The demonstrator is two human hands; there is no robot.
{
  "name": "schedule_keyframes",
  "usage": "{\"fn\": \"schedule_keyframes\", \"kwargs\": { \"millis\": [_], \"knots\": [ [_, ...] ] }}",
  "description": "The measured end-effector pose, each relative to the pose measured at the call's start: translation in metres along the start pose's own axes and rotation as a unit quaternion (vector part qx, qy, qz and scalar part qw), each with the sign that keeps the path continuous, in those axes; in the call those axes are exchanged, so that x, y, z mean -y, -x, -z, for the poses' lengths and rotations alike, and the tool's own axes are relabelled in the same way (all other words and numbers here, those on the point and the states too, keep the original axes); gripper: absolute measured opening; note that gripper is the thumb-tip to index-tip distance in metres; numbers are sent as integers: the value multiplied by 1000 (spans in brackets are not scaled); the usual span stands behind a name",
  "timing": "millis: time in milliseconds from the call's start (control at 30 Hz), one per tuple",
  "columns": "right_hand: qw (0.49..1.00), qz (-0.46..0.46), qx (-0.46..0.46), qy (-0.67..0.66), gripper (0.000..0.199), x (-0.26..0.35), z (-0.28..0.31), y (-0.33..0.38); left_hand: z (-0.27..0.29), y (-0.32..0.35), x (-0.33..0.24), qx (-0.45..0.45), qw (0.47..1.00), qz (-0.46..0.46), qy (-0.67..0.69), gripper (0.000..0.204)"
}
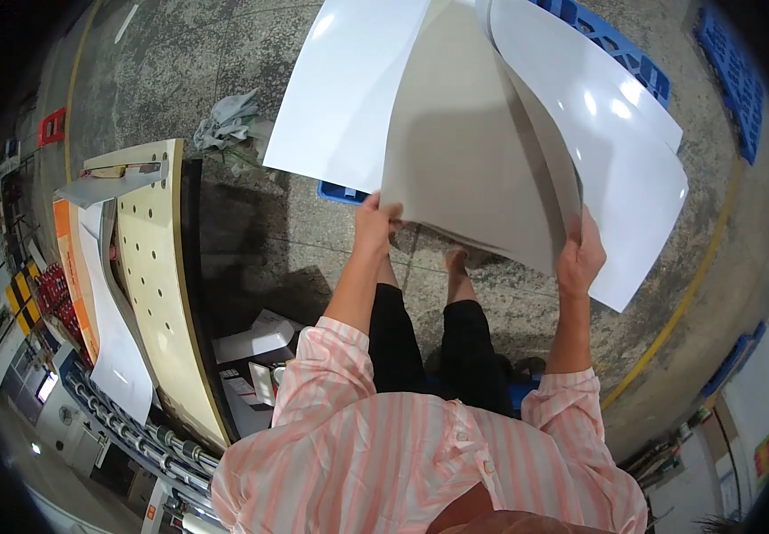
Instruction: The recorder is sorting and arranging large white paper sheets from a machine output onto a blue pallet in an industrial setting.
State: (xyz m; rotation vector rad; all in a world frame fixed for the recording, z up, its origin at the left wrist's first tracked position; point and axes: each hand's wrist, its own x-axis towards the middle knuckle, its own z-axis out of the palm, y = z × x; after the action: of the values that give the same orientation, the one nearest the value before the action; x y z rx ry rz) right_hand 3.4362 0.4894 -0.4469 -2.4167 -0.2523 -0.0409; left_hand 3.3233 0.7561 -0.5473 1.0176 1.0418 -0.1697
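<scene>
Large thin cardboard sheets with a glossy white face and a grey back fill the space in front of me. A grey-backed cardboard sheet (469,133) lies in the middle, its near edge bowed between my hands. My left hand (374,227) pinches its near left corner. Its right edge is in my right hand (582,258), fingers wrapped round where the grey meets a curling white sheet (629,169). How many sheets that hand grips is hidden. Another white sheet (344,93) spreads flat to the left, over a blue plastic pallet (340,191).
A cream perforated board (157,276) stands at my left, with a white sheet (122,356) and metal rollers (148,440) beside it. A grey cloth (227,120) lies on the floor. Boxes (255,343) sit by my left elbow. Another blue pallet (730,76) is at far right.
</scene>
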Motion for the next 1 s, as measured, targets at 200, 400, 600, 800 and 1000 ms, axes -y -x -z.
{"fn": "schedule_keyframes", "kwargs": {
  "millis": [200,400,600,800,1000],
  "knots": [
    [998,-21,39,44,48,-25,-4,18,-34,4,83,116,978,117,126,27],
    [998,-27,13,64,44,-54,1,23,-70,19,126,204,974,91,26,28],
    [997,-39,34,57,44,-76,-6,32,-66,-25,149,-29,874,-261,-409,22],
    [998,-38,40,39,46,-88,-15,36,-76,-31,141,-83,862,-215,-452,25],
    [999,-44,14,22,45,-81,-9,28,-71,-37,105,-12,943,-61,-327,38]
  ]
}}
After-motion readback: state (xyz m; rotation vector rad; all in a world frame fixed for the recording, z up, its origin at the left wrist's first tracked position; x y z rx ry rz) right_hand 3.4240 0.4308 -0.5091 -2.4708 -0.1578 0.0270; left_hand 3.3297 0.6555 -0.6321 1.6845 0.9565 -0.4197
